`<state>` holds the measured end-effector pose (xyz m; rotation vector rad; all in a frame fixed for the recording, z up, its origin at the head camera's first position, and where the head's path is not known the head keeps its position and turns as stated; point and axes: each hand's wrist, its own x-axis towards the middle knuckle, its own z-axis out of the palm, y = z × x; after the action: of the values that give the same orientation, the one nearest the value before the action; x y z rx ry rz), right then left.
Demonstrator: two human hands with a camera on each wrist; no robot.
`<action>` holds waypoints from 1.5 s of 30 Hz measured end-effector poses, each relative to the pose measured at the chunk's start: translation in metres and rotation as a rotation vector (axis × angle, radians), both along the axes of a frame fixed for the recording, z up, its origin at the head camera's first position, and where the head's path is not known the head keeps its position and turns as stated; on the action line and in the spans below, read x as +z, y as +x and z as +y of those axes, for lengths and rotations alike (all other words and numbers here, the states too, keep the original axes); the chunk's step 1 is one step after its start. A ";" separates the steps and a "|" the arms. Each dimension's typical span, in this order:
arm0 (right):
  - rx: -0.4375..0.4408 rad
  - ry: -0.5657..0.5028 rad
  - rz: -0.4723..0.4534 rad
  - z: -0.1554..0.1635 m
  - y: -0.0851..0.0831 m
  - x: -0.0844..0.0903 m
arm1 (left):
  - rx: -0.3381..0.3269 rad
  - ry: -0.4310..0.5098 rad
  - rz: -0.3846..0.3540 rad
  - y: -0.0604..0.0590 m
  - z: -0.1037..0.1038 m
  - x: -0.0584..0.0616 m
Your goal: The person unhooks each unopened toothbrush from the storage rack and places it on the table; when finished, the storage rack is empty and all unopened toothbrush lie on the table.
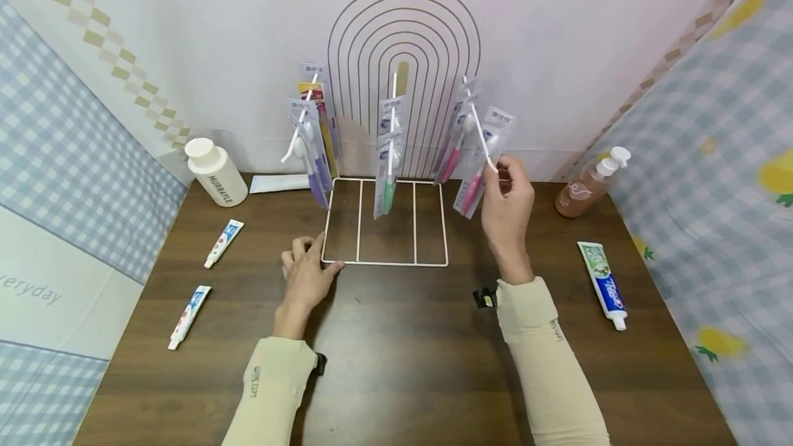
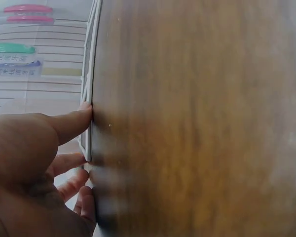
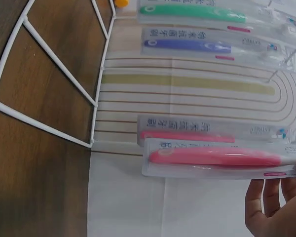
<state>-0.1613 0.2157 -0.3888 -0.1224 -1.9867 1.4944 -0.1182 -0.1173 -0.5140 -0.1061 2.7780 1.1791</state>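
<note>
Left hand (image 1: 308, 275) grips the white wire rack (image 1: 385, 263) by its base corner.
Right hand (image 1: 509, 208): bent fingers at a hook (image 1: 480, 131) tip beside a pink toothbrush (image 3: 217, 157); cannot tell whether they pinch.

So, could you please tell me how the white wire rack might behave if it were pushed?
The white wire rack would probably slide easily, since it is made of thin wire. It may wobble or tip, as packaged toothbrushes hang from its raised prongs. The left hand at its corner would likely steady it.

Toothbrushes (image 1: 388, 177) on rack (image 1: 384, 263), rack on table (image 1: 403, 349); bottle (image 1: 218, 176) left, pump bottle (image 1: 582, 191) right.
</note>
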 end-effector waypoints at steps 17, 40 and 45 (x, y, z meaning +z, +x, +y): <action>0.074 0.032 -0.413 0.046 -0.020 -0.090 | 0.022 -0.022 -0.015 0.006 -0.003 0.008; 0.043 0.200 -0.832 0.072 -0.032 -0.169 | -0.006 -0.029 -0.068 0.006 0.001 0.012; 0.006 0.239 -0.840 0.071 -0.027 -0.166 | -0.014 -0.031 -0.071 0.005 0.000 0.010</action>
<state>-0.1887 0.2868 -0.5553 -0.7417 -2.7928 1.2996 -0.1128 -0.1173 -0.5042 -0.1281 2.7309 1.1071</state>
